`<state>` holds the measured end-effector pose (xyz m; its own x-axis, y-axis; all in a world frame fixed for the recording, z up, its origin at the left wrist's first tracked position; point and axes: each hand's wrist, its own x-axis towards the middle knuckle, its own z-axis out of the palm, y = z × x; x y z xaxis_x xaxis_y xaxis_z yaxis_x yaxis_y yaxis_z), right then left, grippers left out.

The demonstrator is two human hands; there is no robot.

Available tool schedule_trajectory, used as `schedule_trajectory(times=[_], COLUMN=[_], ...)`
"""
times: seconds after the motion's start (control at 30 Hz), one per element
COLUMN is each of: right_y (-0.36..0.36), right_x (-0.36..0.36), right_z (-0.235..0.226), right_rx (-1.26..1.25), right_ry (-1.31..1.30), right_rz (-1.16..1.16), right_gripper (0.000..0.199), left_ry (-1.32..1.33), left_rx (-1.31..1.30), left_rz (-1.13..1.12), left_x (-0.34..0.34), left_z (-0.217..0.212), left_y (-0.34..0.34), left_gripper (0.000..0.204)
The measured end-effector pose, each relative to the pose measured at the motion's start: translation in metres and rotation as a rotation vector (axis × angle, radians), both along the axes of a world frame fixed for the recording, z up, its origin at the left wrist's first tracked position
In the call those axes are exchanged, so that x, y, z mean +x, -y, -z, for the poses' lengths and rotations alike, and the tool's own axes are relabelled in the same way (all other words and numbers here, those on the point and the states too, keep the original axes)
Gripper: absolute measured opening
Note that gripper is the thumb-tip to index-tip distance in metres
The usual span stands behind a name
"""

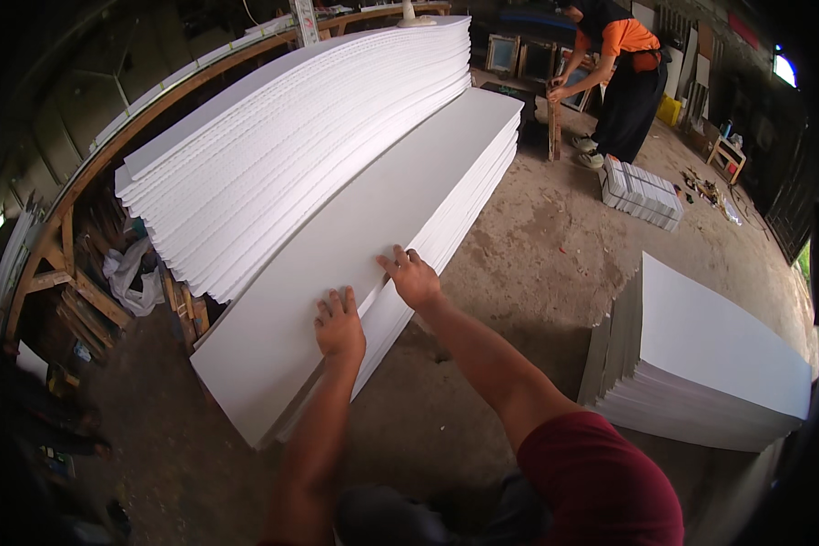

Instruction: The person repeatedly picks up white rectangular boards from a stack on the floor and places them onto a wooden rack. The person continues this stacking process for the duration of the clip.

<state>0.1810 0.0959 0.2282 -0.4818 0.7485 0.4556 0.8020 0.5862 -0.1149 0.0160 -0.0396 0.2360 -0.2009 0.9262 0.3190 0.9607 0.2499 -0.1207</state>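
Note:
A long white board [309, 282] lies on top of a low stack of white boards [464, 205], running away from me toward the upper right. On its near long edge rests my left hand [339, 329], its fingers spread and lying flat on the face. Farther along the same edge is my right hand [416, 280], fingers apart and slightly bent over the board's top. Neither hand shows a closed grip; the undersides of both are hidden. At its near end the top board sits offset from those beneath, with a dark gap under it.
A taller stack of white sheets [309, 127] stands alongside on the left. Another stack [710, 364] is on the right floor. A strapped bundle [642, 193] lies near a person in an orange shirt [630, 38], who holds a wooden piece [553, 123]. Wooden framing [91, 296] borders the left.

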Motion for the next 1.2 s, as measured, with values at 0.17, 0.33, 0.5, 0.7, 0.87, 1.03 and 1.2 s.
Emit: schedule_trajectory(times=[0.17,0.33,0.5,0.7,0.87,1.03,1.2], right_y=[-0.013,-0.004,-0.003,0.006,-0.006,-0.006,0.011], right_x=[0.006,-0.007,-0.003,-0.02,-0.012,-0.008,-0.019], right_z=[-0.005,0.002,0.021,0.009,0.004,0.001,-0.002], right_rx=[-0.115,-0.214,-0.295,-0.423,-0.495,-0.567,-0.592], right_ry=[-0.103,-0.3,-0.635,-0.67,-0.586,-0.471,-0.548], right_rz=[-0.002,0.02,0.017,0.031,0.011,0.02,0.033], right_gripper=[0.058,0.062,0.066,0.089,0.098,0.11,0.122], left_ry=[0.034,-0.086,-0.058,-0.127,-0.147,-0.072,0.05], left_rx=[-0.089,0.021,-0.051,0.065,0.04,-0.062,-0.221], left_rz=[0.022,0.056,0.036,0.08,0.083,0.064,-0.044], left_x=[-0.022,-0.052,-0.036,-0.046,-0.052,-0.054,-0.048], left_z=[-0.019,0.013,0.012,0.018,0.018,0.002,-0.033], left_y=[0.055,0.07,0.041,0.032,0.026,0.034,0.049], left_gripper=[0.066,0.073,0.073,0.071,0.073,0.077,0.082])
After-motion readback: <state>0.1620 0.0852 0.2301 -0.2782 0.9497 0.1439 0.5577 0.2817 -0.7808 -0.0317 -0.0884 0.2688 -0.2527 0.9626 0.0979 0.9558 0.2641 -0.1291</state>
